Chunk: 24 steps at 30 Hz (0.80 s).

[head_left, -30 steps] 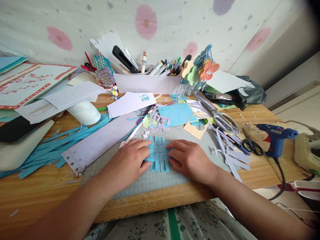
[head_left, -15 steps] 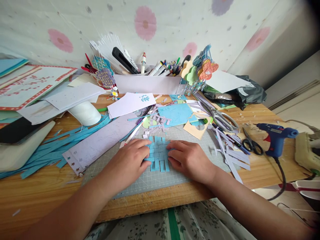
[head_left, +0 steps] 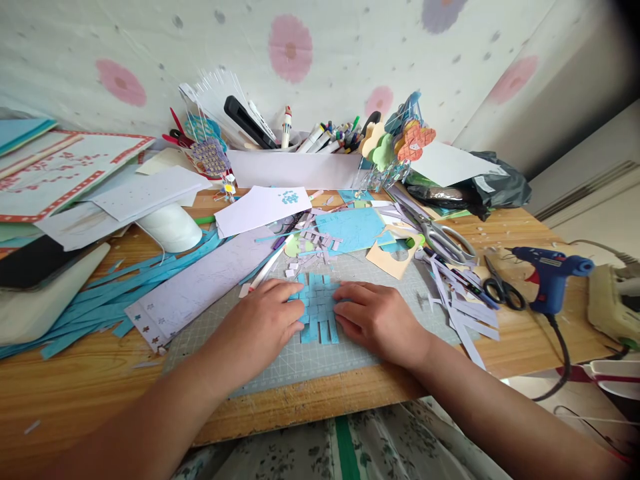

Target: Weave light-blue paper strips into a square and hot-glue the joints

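Note:
A small woven piece of blue paper strips (head_left: pixel 316 308) lies flat on the grey cutting mat (head_left: pixel 280 363), its loose strip ends sticking out at the top and bottom. My left hand (head_left: pixel 267 313) grips its left edge, with the bent fingers and thumb pressed against the strips. At the right edge, my right hand (head_left: pixel 375 317) holds it the same way, fingers curled and drawn together. The fingertips hide both side edges of the weave.
Scissors (head_left: pixel 504 288) and a blue glue gun (head_left: pixel 553 270) lie to the right. Purple strips (head_left: pixel 467 320), a blue paper sheet (head_left: pixel 350 229) and a beige cut-out (head_left: pixel 395 253) surround the mat. Long blue strips (head_left: pixel 100 307) and a purple sheet (head_left: pixel 200 287) lie left.
My left fingers and thumb have shifted slightly at the weave's left edge. My right hand and the woven piece look almost the same.

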Motion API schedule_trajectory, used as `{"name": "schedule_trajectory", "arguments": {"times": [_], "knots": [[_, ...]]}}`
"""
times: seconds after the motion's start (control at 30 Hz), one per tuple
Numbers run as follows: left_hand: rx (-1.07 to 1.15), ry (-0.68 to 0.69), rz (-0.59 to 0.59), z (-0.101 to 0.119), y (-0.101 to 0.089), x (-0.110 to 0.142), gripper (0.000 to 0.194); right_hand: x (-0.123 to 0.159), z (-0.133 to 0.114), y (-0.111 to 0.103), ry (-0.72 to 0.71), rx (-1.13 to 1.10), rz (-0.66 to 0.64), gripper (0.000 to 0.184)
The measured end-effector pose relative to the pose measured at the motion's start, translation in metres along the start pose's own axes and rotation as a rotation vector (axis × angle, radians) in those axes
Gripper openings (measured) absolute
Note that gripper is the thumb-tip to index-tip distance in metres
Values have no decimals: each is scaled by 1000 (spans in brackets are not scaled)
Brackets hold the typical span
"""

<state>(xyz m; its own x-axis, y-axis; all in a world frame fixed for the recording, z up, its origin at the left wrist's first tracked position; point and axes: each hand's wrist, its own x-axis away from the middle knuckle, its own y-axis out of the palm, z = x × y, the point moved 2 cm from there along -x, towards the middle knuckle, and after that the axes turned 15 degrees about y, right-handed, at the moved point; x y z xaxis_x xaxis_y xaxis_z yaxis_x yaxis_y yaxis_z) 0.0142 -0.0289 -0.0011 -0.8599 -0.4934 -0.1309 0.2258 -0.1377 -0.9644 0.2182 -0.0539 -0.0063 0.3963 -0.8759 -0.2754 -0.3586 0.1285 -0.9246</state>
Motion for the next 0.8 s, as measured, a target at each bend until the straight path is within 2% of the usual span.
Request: {"name": "schedule_trajectory", "arguments": {"times": [0.13,0.27,0.4,0.57,0.8], "knots": [[11,-22,-5,1,-2,-1,13,0,2,-2,45,-32,-22,15],[22,-43,4,1,-4,-1,6,-3,1,-4,89,13,-89,30],[31,-46,13,0,-4,-1,10,-11,-4,-7,104,65,-166,43],[29,-46,8,-1,-2,0,15,-22,-9,-8,74,107,-244,49],[37,-64,-16,0,-3,0,13,-25,-16,2,136,119,-228,54]]}}
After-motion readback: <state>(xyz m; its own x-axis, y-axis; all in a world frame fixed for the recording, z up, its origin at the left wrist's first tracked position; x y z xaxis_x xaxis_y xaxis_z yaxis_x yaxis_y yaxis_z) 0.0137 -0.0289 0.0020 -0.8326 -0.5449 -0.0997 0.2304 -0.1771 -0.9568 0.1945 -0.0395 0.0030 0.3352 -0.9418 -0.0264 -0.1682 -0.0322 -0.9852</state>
